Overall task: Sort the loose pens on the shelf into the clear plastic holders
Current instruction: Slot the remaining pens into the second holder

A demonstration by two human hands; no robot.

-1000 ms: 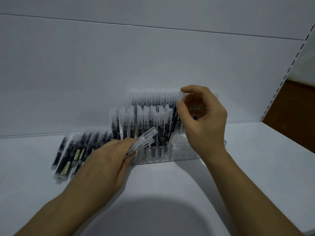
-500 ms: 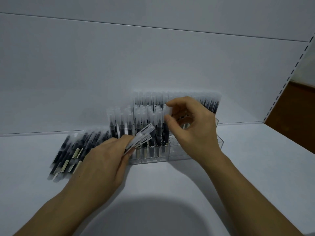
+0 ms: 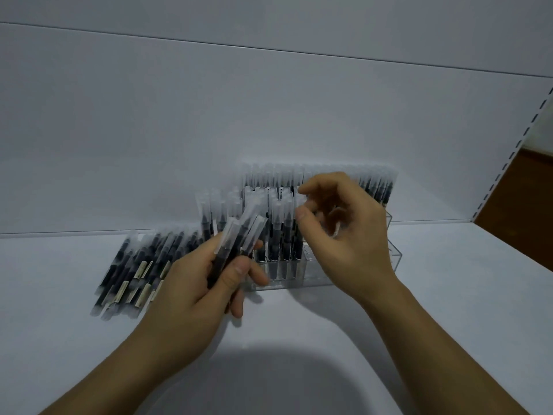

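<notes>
Many pens [image 3: 282, 235] upright in clear tiered holder [image 3: 392, 259], front-right slots bare

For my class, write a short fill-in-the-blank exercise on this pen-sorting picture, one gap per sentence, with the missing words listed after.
1. The bundle of pens is gripped in the person's ____ hand.
2. The loose pens lie flat on the shelf to the ____ of the clear holder.
3. The pens in the holder stand ____.
4. The right hand hovers over the ____.

Missing words: left; left; upright; holder
</notes>
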